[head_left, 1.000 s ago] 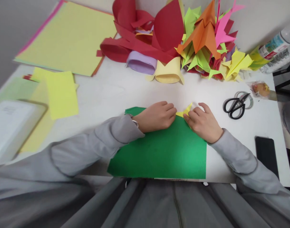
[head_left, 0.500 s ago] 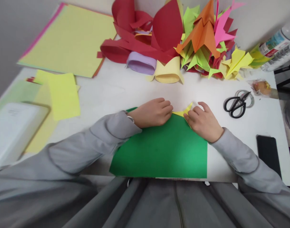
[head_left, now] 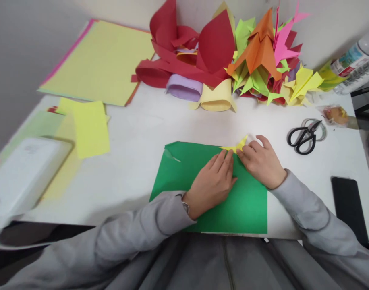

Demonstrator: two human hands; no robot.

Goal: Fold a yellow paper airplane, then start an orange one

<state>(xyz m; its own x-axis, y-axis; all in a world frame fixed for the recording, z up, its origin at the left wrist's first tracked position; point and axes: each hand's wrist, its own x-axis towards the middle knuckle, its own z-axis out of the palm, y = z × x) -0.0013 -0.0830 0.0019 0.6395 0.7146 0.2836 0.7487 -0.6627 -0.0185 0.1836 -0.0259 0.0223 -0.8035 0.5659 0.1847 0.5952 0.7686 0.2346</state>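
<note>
A small folded yellow paper piece (head_left: 237, 145) lies at the top edge of a green paper sheet (head_left: 184, 169) on the white table (head_left: 148, 129). My left hand (head_left: 213, 183) rests flat on the green sheet, fingers stretched out together, fingertips touching the yellow piece from below. My right hand (head_left: 260, 163) lies to the right of the yellow piece with curled fingers pressing down on it. Most of the yellow piece is hidden under both hands.
A heap of folded and curled coloured paper (head_left: 233, 60) fills the back. Black scissors (head_left: 303, 135) and a dark phone (head_left: 349, 205) lie right. Yellow sheets (head_left: 90, 127), a paper stack (head_left: 102, 60), a white box (head_left: 24, 173) sit left. A plastic bottle (head_left: 352, 64) lies far right.
My left hand swung from lying across the sheet's top edge to pointing up from below, fingers now stretched flat. The right hand stayed on the yellow piece. The view shifted slightly.
</note>
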